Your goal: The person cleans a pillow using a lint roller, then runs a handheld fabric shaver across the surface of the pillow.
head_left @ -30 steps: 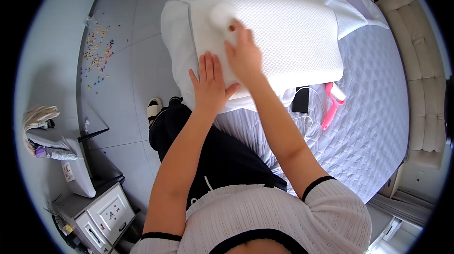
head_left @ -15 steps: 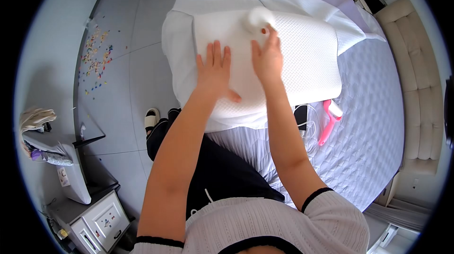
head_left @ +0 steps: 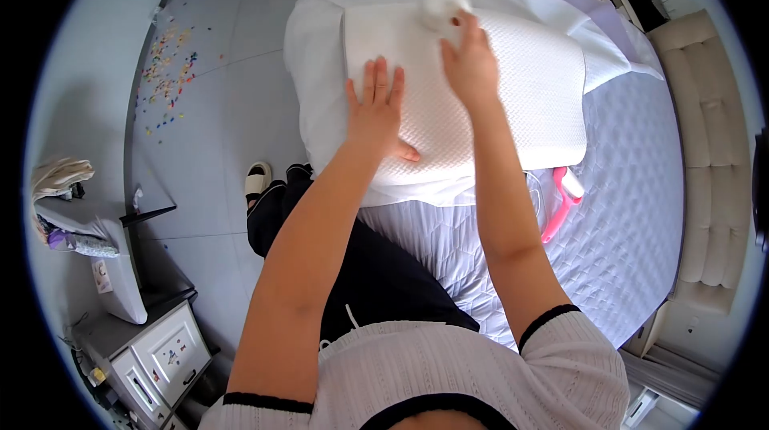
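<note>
White pillow pressed by one hand, blurred round object gripped in the other

A bed (head_left: 633, 158) with a pale quilted cover is seen along the right, bordered by a beige padded headboard (head_left: 709, 142); grey tiled floor (head_left: 212, 150) is shown at the left. The near corner of the bed is draped with white cloth (head_left: 314, 54), and on this the white textured pillow (head_left: 537, 102) is laid flat. At lower left, a white-fronted cabinet (head_left: 164, 362) is marked with small coloured stickers (head_left: 171, 356). Above it, a pale label (head_left: 102, 276) is fixed to a grey chair (head_left: 126, 294); its print is too small to be read.

The left hand (head_left: 376, 118) is held open, fingers spread, palm down on the near left part of the pillow. By the right hand (head_left: 473, 66), a white round object (head_left: 440, 4) is gripped at the fingertips, over the pillow's far edge; whether the two are in contact cannot be told. Just beside the pillow's near right corner, a pink-handled roller (head_left: 561, 206) is placed on the bed, near a thin white cable (head_left: 535, 190). Small coloured bits (head_left: 166, 78) are scattered along the wall.
</note>
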A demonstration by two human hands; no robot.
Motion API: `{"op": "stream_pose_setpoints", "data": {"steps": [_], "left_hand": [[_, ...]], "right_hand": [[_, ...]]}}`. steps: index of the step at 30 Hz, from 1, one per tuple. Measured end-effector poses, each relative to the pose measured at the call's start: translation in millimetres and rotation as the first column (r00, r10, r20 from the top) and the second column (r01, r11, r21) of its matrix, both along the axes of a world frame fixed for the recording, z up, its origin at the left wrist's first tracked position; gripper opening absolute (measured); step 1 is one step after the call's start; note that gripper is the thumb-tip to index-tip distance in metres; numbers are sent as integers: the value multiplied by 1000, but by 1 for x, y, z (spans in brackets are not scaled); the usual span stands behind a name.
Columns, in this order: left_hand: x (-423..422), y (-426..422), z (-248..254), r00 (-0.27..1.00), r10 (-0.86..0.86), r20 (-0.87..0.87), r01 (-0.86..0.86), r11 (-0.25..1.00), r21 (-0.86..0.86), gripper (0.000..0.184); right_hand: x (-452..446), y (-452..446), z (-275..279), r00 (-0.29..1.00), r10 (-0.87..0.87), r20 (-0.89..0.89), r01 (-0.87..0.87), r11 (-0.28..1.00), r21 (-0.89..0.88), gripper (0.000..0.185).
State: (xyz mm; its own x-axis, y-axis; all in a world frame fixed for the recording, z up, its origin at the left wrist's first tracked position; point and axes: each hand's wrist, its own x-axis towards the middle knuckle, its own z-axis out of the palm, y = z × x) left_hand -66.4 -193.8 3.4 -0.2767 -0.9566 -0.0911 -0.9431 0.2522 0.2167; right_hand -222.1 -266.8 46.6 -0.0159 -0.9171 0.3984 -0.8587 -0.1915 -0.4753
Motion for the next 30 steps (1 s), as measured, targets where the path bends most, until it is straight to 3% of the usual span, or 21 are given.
{"op": "stream_pose_setpoints", "data": {"steps": [5,10,14,21,24,26,30], "left_hand": [[-2,1,2,1000,22,-6,-22,1000,12,153],[-3,3,-1,998,38,-43,-38,999,-17,153],[-4,5,-2,999,45,-28,-46,999,-18,154],[-4,2,-17,999,32,-30,-34,997,-68,140],[-4,2,-16,999,27,-45,-29,997,-66,136],[-5,2,-7,997,43,59,-44,999,6,142],[-4,5,-10,997,61,-47,-66,993,-103,150]], "right_hand": [[-90,-9,-3,981,-193,34,194,980,-43,47],[-83,-10,10,959,-281,19,280,959,47,46],[-28,-17,26,987,-144,-69,153,976,154,41],[86,0,46,963,222,-155,-166,937,308,38],[93,4,51,956,264,-132,-202,912,358,38],[80,3,51,958,256,-127,-198,916,350,38],[25,-13,35,979,121,-163,-92,980,175,40]]}}
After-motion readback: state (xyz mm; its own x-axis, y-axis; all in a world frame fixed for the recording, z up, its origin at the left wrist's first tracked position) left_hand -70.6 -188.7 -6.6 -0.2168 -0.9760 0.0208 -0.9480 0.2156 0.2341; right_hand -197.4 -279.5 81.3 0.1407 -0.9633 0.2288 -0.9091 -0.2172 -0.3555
